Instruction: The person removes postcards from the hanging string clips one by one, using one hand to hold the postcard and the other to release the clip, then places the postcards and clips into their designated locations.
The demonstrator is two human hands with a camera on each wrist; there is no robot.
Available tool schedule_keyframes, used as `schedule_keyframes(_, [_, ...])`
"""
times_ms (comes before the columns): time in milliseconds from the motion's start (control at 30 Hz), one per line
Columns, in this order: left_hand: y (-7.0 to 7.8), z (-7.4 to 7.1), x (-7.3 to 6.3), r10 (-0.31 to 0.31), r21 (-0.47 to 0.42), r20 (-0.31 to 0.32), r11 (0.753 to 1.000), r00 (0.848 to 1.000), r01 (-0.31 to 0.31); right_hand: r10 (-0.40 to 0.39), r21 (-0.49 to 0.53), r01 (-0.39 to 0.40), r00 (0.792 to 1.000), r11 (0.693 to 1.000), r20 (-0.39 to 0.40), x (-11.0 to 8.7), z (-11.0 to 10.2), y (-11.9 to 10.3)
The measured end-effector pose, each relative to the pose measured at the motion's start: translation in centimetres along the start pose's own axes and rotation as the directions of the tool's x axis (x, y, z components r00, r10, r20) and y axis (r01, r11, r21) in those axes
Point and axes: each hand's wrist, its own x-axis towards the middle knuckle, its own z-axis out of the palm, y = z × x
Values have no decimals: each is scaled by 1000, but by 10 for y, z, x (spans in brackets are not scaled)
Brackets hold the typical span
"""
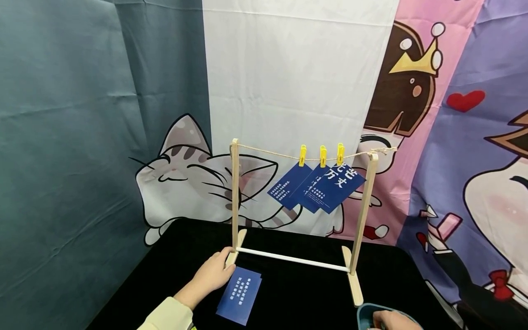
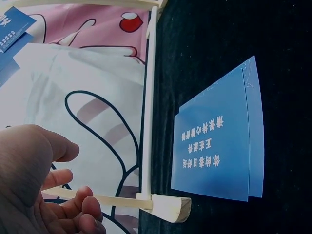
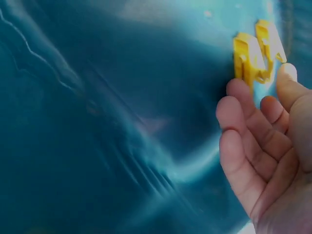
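Note:
My left hand (image 1: pixel 214 270) is at the left foot of a wooden drying-line stand (image 1: pixel 235 197). In the left wrist view its thumb and loosely bent fingers are apart, with nothing seen between them; whether they touch the wood I cannot tell. Just right of it, blue printed cards (image 1: pixel 239 295) lie overlapped on the black cloth. Inside a teal bin (image 1: pixel 363 314), my right hand (image 3: pixel 263 131) has its thumb and fingertips spread around the near ends of two yellow clothespins (image 3: pixel 248 56). Three blue cards (image 1: pixel 330 188) hang from the string, each under a yellow clothespin (image 1: pixel 323 156).
A white crossbar (image 1: pixel 293 260) joins the stand's two posts low down. The right post (image 1: pixel 364 215) stands on a wooden foot (image 1: pixel 352 286) near the bin. Behind the black-covered table (image 1: pixel 297 293) hangs a cartoon-printed curtain (image 1: pixel 288 68).

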Motion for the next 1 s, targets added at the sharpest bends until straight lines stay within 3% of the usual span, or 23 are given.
schedule_keyframes(67, [0, 0, 1, 7, 0, -1, 1000, 1000, -7, 5, -27, -6, 1000, 1000, -24, -3, -5, -7])
schedule_keyframes(200, [4, -1, 3, 11, -9, 9, 1000, 1000, -10, 148, -71, -152, 987, 986, -55, -5, -19, -29])
schedule_keyframes(300, [8, -1, 6, 19, -34, 20, 999, 1000, -18, 167, -127, -178, 981, 976, -95, -6, -34, -42])
schedule_keyframes(433, [17, -2, 17, 41, -89, 17, 995, 999, -40, 44, -215, -78, 986, 974, -160, -8, -62, -54])
schedule_keyframes(633, [40, -8, 45, 90, -208, -34, 973, 995, -95, 3, -368, -113, 958, 923, -286, 1, -119, -94])
schedule_keyframes(733, [56, -11, 59, 87, -297, -49, 950, 995, -98, -43, -422, -104, 945, 901, -325, 9, -154, -119])
schedule_keyframes(833, [72, -13, 70, 53, -390, -75, 917, 996, -78, -149, -474, -40, 923, 879, -355, 19, -187, -146])
schedule_keyframes(933, [91, -14, 78, 2, -509, -83, 859, 997, -44, -233, -495, 18, 896, 869, -378, 29, -214, -179])
schedule_keyframes(1000, [103, -14, 83, -33, -598, -71, 801, 997, -16, -271, -500, 50, 884, 865, -381, 35, -228, -203])
